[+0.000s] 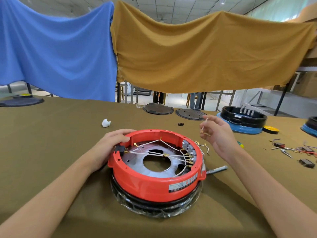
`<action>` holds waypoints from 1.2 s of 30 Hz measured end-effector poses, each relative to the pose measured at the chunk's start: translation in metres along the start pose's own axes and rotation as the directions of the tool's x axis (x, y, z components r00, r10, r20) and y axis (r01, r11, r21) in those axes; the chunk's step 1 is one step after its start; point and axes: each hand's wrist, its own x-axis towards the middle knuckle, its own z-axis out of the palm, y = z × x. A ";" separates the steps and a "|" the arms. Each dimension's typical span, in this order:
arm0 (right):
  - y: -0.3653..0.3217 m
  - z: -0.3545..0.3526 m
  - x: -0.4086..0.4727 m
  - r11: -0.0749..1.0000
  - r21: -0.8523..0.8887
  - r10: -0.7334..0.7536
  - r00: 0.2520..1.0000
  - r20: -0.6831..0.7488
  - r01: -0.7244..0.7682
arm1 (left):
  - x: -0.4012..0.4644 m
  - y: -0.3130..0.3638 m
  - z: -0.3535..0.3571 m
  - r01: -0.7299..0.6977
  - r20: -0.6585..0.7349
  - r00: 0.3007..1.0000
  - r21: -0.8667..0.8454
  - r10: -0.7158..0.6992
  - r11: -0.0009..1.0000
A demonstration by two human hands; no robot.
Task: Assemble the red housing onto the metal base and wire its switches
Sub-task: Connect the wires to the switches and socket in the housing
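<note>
The red housing sits in the middle of the tabletop, seated over the metal base, whose grey plate with a large round hole shows through the open ring. Beneath both lies a black ring wrapped in clear film. Inside the housing, a row of grey switches stands against the right wall, and several white wires with brass terminals run from them across the plate to a black connector on the left wall.

The left hand grips the far-left rim of the housing, fingers curled over the edge and thumb on the outside. The right hand is raised above the tabletop to the right of the housing, pinching a short loose wire with a ring terminal between thumb and fingertips.

A metal rod lies just beside the housing at right. Loose small parts are scattered further right. Black and blue housings stand well apart at far right. A crumpled white scrap lies beyond the housing.
</note>
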 end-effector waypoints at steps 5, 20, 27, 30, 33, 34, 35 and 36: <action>-0.023 0.040 -0.019 0.972 -0.217 -0.023 0.960 0.279 0.087 | 0.001 0.000 0.000 0.003 -0.039 0.999 -0.010 -0.003 1.000; -0.003 0.116 -0.040 0.862 -0.370 -0.021 0.751 0.660 0.348 | -0.010 0.012 0.003 -0.174 0.009 0.985 0.020 0.174 0.985; -0.002 0.115 -0.041 0.842 -0.373 -0.070 0.765 0.640 0.389 | -0.012 0.016 0.002 -0.264 0.042 0.965 0.105 0.261 0.959; -0.002 0.116 -0.043 0.838 -0.378 -0.064 0.758 0.649 0.394 | -0.012 0.017 0.004 -0.306 0.067 0.952 0.092 0.300 0.948; -0.001 0.118 -0.045 0.830 -0.387 -0.056 0.751 0.658 0.401 | -0.013 0.018 0.005 -0.353 0.065 0.935 0.105 0.348 0.930; 0.000 0.118 -0.046 0.827 -0.391 -0.054 0.750 0.659 0.403 | -0.013 0.018 0.006 -0.365 0.070 0.931 0.112 0.359 0.924; -0.001 0.118 -0.046 0.824 -0.395 -0.053 0.750 0.660 0.407 | -0.014 0.018 0.006 -0.370 0.076 0.928 0.120 0.364 0.921; 0.000 0.118 -0.046 0.822 -0.396 -0.053 0.748 0.661 0.409 | -0.014 0.018 0.007 -0.369 0.080 0.929 0.127 0.361 0.921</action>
